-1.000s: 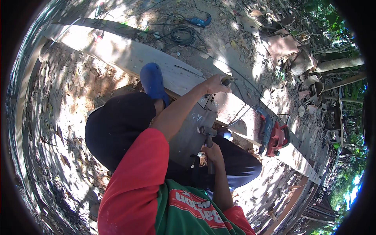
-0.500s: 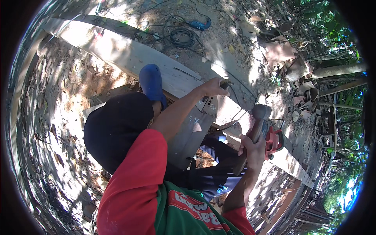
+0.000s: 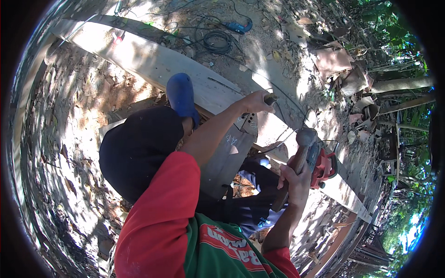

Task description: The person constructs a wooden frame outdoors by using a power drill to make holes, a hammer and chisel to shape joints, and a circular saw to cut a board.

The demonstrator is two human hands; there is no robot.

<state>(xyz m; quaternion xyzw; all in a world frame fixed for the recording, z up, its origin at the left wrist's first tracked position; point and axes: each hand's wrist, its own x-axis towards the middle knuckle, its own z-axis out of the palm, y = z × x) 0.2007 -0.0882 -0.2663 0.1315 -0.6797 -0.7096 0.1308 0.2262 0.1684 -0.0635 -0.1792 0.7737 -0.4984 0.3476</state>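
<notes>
A handle is gripped by the left hand toward one o'clock; a hammer is held by the right hand toward four, its head pointed at one. A plank is stretched from ten to four. Beside the hammer, a red tool is seen. A cable is coiled at twelve.

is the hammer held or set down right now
Held: the right hand grips the hammer, and its head is apart from the grey board.

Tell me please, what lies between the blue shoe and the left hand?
In the head view, only bare pale plank shows between the blue shoe and the left hand.
</notes>
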